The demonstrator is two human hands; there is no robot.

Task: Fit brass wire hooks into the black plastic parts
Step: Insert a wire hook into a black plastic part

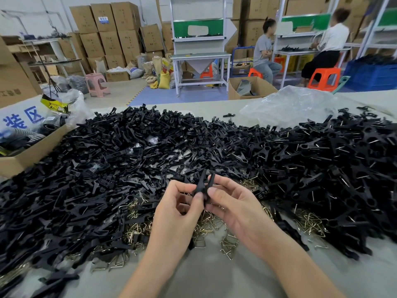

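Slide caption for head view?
Left hand and right hand pinch black plastic parts above brass wire hooks, a black pile covering the table.

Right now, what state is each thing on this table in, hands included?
left hand, pinching the held black parts
right hand, gripping the same parts
held black parts, lifted above the pile
brass wire hooks, loose on the table
plastic bag, crumpled
cardboard box, open

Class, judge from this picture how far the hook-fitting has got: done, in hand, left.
Done: the right pile shows wires fitted. In hand: left hand and right hand pinch black parts together. Left: the bigger left pile and loose brass hooks.
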